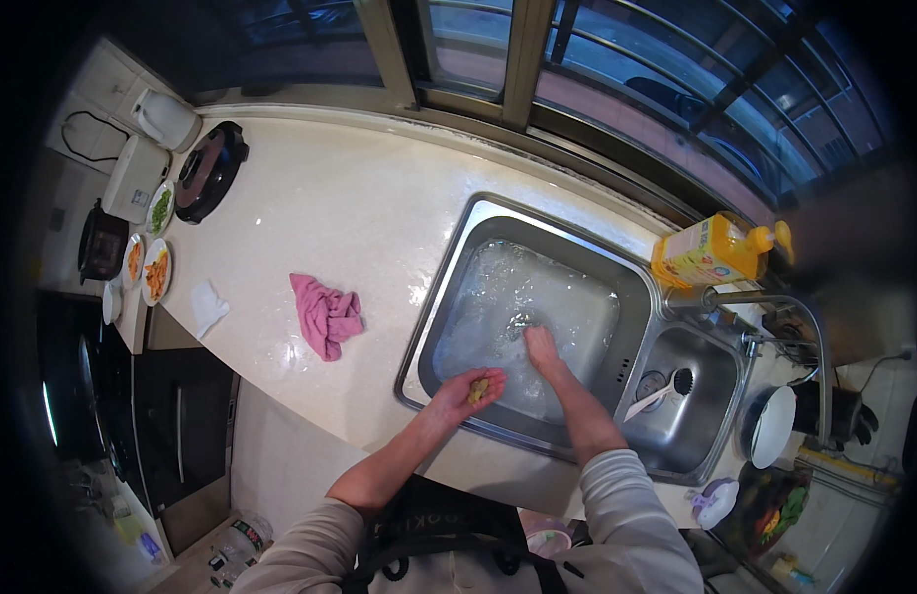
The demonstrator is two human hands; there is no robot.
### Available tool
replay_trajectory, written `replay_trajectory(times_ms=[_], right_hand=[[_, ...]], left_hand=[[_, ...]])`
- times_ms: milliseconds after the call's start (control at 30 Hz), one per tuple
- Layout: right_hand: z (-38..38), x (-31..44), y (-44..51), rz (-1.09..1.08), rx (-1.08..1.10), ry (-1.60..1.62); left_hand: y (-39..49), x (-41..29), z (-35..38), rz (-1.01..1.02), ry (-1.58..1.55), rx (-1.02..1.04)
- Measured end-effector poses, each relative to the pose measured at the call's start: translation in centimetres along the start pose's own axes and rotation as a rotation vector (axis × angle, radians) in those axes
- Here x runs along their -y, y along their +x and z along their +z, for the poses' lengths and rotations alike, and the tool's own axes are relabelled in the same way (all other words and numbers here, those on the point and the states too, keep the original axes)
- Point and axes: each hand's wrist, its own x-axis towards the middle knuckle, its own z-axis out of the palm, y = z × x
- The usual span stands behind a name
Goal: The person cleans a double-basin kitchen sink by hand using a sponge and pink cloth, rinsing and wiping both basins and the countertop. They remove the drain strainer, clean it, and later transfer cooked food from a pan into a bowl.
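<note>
My left hand (470, 393) is cupped palm up over the near left edge of the large steel sink basin (447, 297), with small yellowish-brown scraps (478, 389) lying in it; what they are I cannot tell. My right hand (540, 345) reaches down into the water near the middle of that basin. Its fingertips are partly hidden at the drain area, so whether they hold anything does not show. Bubbles and ripples cover the water. In the smaller basin to the right lies a white-handled dish brush (680, 382) beside the drain.
A pink cloth (327, 315) and a white tissue (207, 306) lie on the counter to the left. Plates of cut food (157, 273) stand farther left. A yellow pump bottle (707, 250), the faucet (819, 334) and a bowl (772, 427) are around the sink's right side.
</note>
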Motion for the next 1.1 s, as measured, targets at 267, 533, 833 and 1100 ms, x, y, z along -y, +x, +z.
replay_trajectory(times_ms=[267, 533, 833, 1100], right_hand=[[-1.4, 0.8, -0.6, 0.021, 0.036, 0.045], [-5.6, -6.4, 1.0, 0.318, -0.641, 0.155], [-1.9, -5.0, -5.6, 0.360, -0.150, 0.918], [1.1, -1.5, -11.0, 1.053, 0.337, 1.367]], left_hand=[[0.2, 0.4, -0.6, -0.026, 0.009, -0.002], [-0.3, 0.0, -0.6, 0.010, 0.011, -0.028], [0.0, -1.0, -1.6, 0.000, -0.094, 0.061], [-2.4, -4.0, -0.8, 0.095, -0.168, 0.145]])
